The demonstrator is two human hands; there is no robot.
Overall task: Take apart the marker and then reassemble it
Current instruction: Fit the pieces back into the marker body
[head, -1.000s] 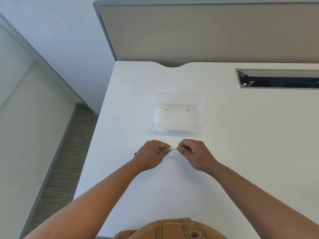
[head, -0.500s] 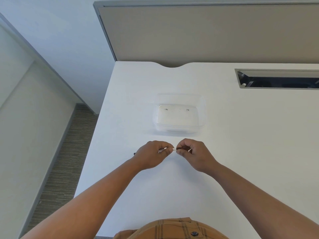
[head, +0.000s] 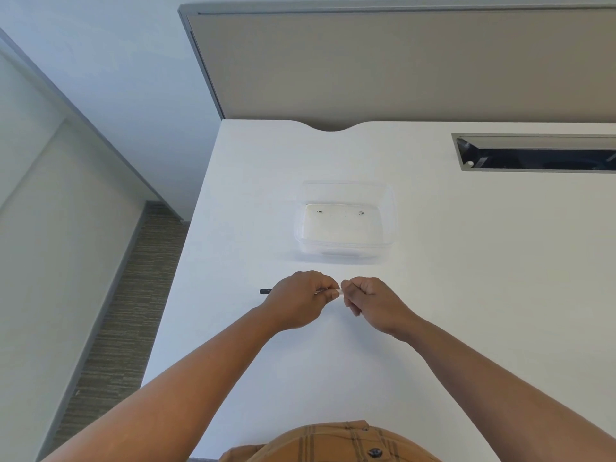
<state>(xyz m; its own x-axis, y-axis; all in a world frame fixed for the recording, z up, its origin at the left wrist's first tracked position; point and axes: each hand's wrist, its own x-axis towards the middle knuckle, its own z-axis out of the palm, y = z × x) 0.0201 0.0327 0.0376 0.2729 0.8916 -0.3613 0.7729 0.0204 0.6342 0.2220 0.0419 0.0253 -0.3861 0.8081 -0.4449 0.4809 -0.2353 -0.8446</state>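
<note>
- We see the left hand (head: 301, 298) closed around the marker (head: 265, 291), whose dark end projects to the left, above the white table (head: 466, 278).
- The right hand (head: 368, 300) pinches a pale part of the marker where the fingertips of both hands nearly meet.
- Beyond the hands stands a clear plastic container (head: 345, 253), near but apart.

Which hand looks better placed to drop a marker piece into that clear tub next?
Probably the right hand. It pinches only the marker's short white end, and the clear tub sits just beyond it. The left hand wraps the longer body, whose dark end pokes out left.
</note>
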